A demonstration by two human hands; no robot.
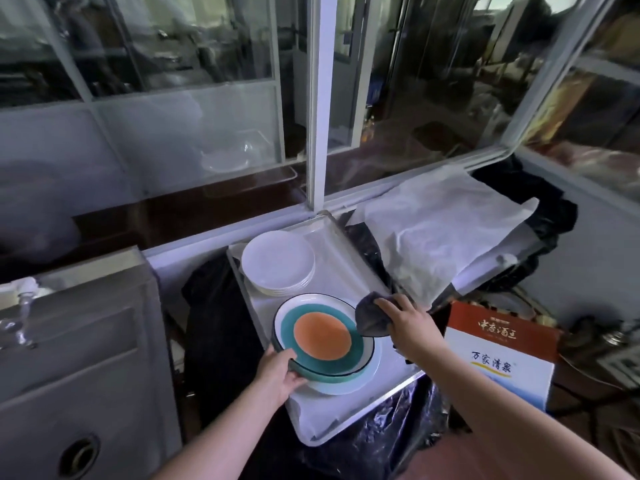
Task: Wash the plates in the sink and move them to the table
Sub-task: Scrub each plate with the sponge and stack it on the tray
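Far to the left of both hands lies the sink, with no plate seen in it. The left hand grips the near-left edge of the coloured plate, thumb on the rim and fingers curled below, and holds it slightly tilted over a pale plate that rests on the tray on the bench. I judge the step in hand is to set this plate down on the pale one. To do it well, the left hand should lower the plate slowly and flat, center it, and draw the fingers out only when the far edge already rests. Just beyond the hands stands a stack of white plates; keep the rim away from it. The right hand pinches a grey cloth at the right edge of the plate, its fingers closed on the fabric. It could steady that side, but the cloth must not be trapped between the plates.
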